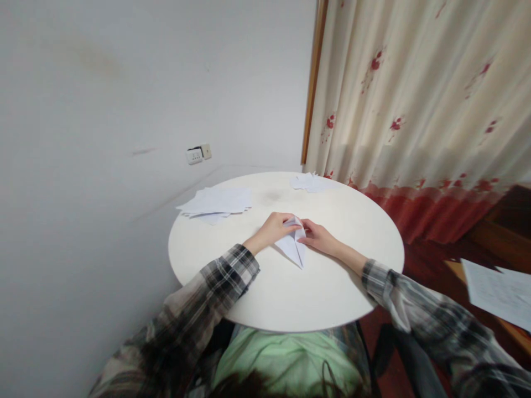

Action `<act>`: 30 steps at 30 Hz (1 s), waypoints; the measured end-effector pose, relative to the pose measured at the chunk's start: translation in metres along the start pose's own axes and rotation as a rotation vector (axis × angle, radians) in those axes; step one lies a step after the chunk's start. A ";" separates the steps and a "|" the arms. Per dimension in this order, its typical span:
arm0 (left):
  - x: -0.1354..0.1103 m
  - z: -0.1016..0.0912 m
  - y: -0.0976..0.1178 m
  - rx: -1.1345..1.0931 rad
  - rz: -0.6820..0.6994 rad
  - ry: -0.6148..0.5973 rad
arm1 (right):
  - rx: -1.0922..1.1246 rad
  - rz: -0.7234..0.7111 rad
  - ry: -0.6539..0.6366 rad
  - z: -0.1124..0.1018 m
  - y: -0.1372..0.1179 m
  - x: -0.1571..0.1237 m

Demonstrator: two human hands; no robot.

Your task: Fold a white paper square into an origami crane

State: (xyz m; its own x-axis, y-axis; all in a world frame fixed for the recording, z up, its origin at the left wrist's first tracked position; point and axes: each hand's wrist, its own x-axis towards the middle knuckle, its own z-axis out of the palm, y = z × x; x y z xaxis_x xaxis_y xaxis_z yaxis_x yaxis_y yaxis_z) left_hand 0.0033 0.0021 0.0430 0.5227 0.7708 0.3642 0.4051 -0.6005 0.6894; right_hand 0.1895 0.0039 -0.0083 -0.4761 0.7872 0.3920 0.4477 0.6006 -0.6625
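The folded paper (290, 247) is at the middle of the white counter (286, 301). The left hand (274, 225) pinches its upper part between thumb and fingers; the right hand (318, 236), fingers curled, holds its right edge. Sheets (219, 200) lie at the counter's far left, scraps (307, 182) by its far edge.

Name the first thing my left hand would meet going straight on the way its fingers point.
The folded white paper, which the left hand already grips; just past it, probably the fingers of the right hand, though exact depth is hard to judge.
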 end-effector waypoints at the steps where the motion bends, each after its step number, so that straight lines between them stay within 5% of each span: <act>1: 0.000 0.000 -0.001 0.002 0.026 -0.002 | -0.009 -0.006 0.000 0.000 0.000 0.000; 20: -0.004 -0.002 0.001 0.092 0.157 0.042 | -0.166 -0.003 0.058 -0.005 0.007 0.000; 27: -0.026 0.000 0.015 0.417 0.630 0.458 | -0.185 -0.023 0.079 -0.006 0.019 0.008; 30: -0.034 0.015 0.015 0.535 0.830 0.194 | -0.217 -0.040 0.100 -0.003 0.023 0.012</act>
State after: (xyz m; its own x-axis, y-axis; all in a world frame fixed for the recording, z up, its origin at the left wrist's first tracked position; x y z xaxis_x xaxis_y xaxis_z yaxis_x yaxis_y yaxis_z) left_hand 0.0028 -0.0366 0.0317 0.6803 0.0582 0.7307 0.2770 -0.9433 -0.1828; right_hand 0.1963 0.0277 -0.0174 -0.4244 0.7654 0.4838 0.5874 0.6393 -0.4962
